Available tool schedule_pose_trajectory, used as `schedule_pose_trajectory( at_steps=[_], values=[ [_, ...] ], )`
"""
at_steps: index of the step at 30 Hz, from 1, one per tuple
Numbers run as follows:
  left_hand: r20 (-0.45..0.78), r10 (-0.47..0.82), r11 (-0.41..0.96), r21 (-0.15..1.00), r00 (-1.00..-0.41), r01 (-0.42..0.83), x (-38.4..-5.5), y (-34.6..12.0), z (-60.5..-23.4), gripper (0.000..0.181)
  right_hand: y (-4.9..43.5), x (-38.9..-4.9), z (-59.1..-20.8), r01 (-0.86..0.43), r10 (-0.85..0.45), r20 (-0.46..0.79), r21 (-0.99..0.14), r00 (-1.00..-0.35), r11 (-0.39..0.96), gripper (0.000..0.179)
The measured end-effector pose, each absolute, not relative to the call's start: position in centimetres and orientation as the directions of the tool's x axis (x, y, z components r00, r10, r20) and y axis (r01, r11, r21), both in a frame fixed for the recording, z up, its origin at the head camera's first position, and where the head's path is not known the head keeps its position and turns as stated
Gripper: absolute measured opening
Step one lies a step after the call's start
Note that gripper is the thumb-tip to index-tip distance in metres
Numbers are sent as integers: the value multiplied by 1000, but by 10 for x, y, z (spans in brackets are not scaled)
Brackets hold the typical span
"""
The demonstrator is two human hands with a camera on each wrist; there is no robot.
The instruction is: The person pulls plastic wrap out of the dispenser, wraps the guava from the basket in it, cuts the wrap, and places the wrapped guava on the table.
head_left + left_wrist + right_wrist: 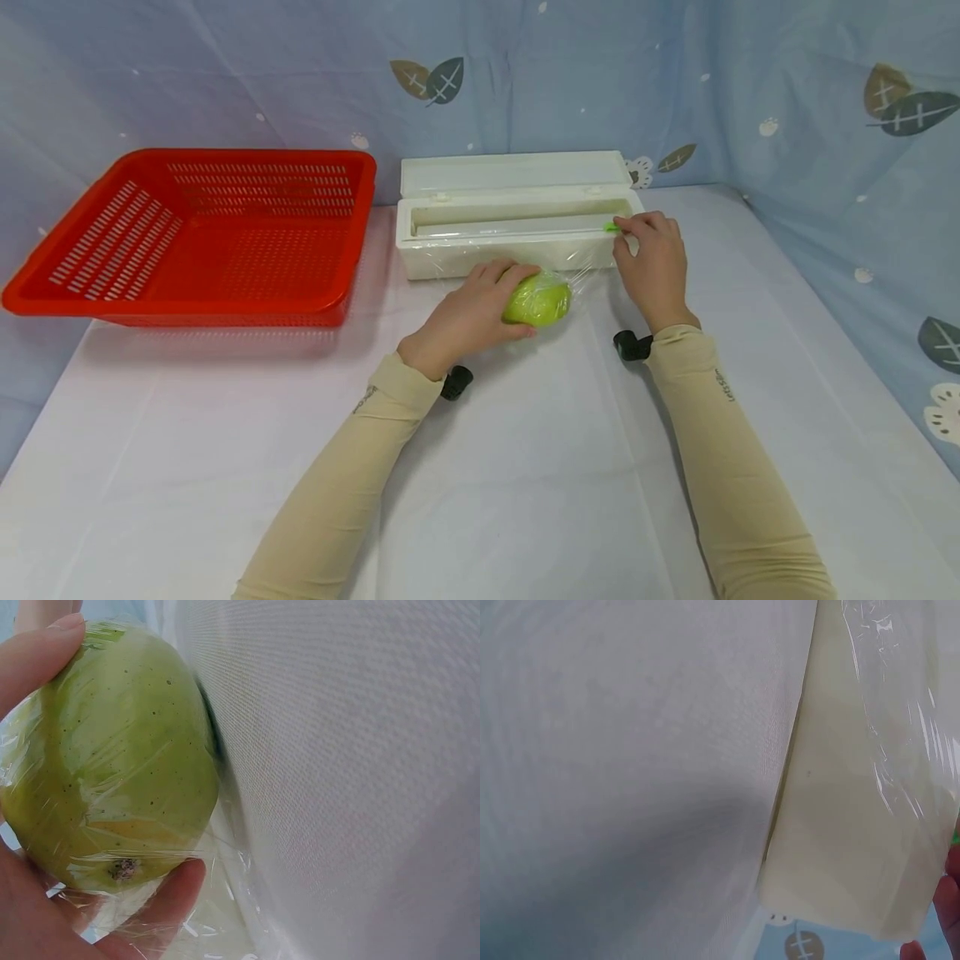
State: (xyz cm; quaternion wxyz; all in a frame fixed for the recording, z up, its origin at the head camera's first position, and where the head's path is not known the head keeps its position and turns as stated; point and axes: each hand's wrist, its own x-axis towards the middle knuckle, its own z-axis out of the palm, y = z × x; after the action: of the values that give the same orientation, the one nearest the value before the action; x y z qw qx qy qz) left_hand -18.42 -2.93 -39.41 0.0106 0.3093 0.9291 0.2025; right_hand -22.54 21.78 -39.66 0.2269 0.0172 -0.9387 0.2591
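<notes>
A white cling film dispenser (517,254) stands at the back of the table with its lid (513,173) raised. Clear cling film (581,279) runs from its front edge to a green, speckled fruit (537,300), which it covers. My left hand (472,317) grips that fruit on the table, fingers and thumb curled round it. In the left wrist view, the film lies creased over the fruit (127,750). At the dispenser's right end, my right hand (654,258) pinches a small bright green slide cutter (611,227). Only its fingertips (949,896) enter the right wrist view.
A red slotted plastic basket (330,300) stands at the left, close to the dispenser. White cloth (510,483) covers the table. A blue patterned curtain (540,75) hangs behind and along the right side. Black wrist cameras (632,345) sit under both wrists.
</notes>
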Motion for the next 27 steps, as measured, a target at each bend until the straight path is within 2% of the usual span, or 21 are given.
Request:
schedule_pose_trajectory(
  at_steps=[20,27],
  values=[
    [95,572,729,397,-815,558,-184,-28,-392,76,228,-224,-398,-193,31,507,-385,-862,903,26],
    [110,569,726,398,-815,561,-183,-30,-393,75,226,-225,-398,-209,20,473,-427,-881,880,27]
  ],
)
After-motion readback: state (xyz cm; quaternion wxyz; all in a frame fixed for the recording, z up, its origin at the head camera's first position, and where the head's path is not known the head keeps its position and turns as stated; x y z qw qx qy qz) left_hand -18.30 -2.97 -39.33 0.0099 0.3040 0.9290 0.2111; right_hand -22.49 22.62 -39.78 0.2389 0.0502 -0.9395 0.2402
